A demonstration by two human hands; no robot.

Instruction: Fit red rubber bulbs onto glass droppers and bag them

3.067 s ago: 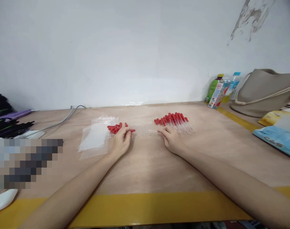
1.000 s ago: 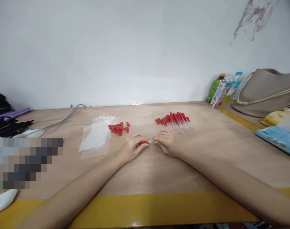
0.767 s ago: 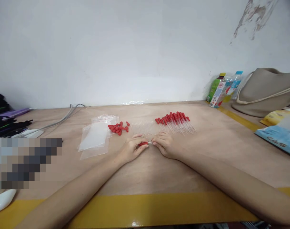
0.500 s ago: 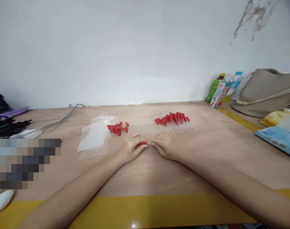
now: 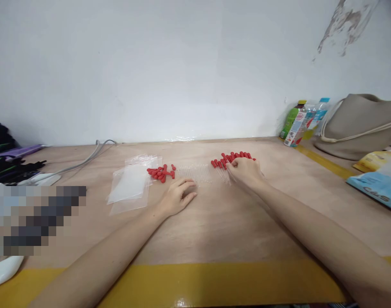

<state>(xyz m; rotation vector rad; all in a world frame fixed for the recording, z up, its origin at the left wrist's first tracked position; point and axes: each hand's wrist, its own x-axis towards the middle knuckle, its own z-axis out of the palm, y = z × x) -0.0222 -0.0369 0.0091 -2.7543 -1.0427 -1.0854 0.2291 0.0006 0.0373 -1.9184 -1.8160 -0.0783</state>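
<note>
My left hand (image 5: 177, 196) rests on the table, fingers loosely apart, with nothing between them. Just beyond it lie a heap of red rubber bulbs (image 5: 159, 173) and a row of thin clear tubes (image 5: 195, 172). To the right, my right hand (image 5: 246, 171) is over a row of droppers (image 5: 216, 164), clear tubes with red bulbs on. Its fingers are pinched at a dropper among the row; the hand covers much of that dropper and of the neighbouring tubes.
Clear plastic bags (image 5: 131, 184) lie left of the bulbs. A grey cable (image 5: 86, 158) runs along the left side, near dark items and a pixelated patch. Bottles (image 5: 294, 124), a grey-beige bag (image 5: 359, 124) and a blue packet (image 5: 375, 188) are at the right.
The dropper held between both hands has left my left hand, whose fingers have opened. My right hand has moved right and away from me to the row of droppers.
</note>
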